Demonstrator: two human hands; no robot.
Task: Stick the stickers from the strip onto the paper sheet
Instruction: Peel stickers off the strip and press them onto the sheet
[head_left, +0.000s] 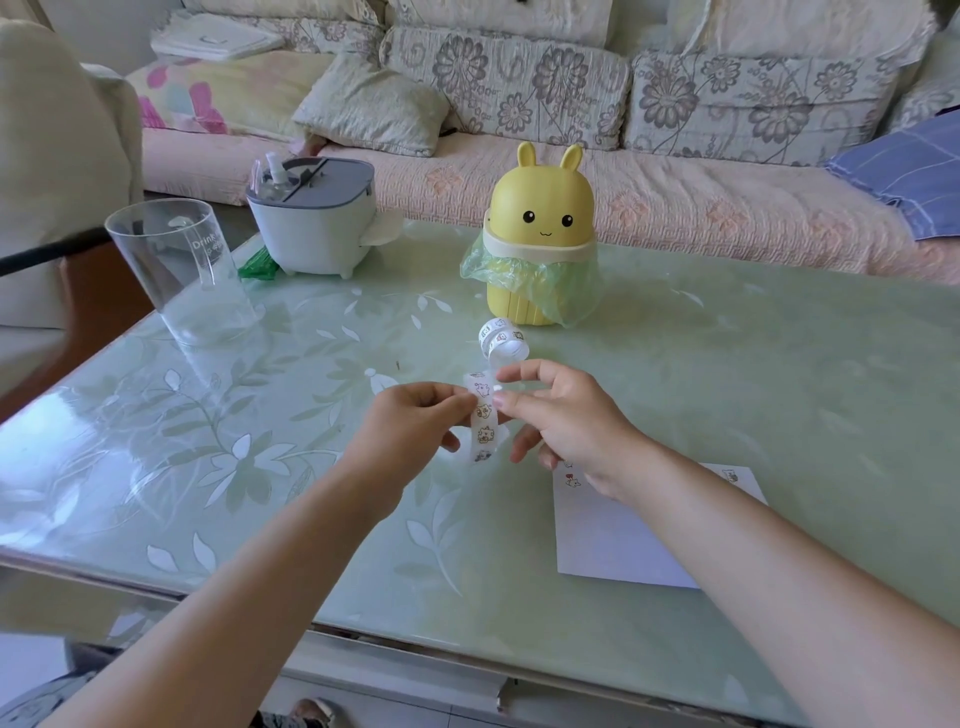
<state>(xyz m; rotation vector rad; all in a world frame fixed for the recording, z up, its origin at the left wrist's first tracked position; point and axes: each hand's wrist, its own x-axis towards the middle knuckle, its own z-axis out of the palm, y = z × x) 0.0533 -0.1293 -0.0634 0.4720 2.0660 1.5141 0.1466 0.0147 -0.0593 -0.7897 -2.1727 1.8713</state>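
Note:
A white sticker strip (485, 420) with small cartoon animals hangs above the table, its far end curled into a loose roll (503, 339). My left hand (410, 427) pinches the strip's left edge. My right hand (563, 418) pinches at its right edge with thumb and forefinger, near the upper stickers. The white paper sheet (618, 535) lies flat on the table below my right wrist. It carries a few small stickers along its far edge; my forearm hides part of the sheet.
A yellow rabbit-shaped bin (540, 239) with a green bag stands behind the strip. A clear plastic cup (182, 265) and a grey-white box (317, 218) sit at the far left of the green glass table (260, 467). A sofa runs along the back.

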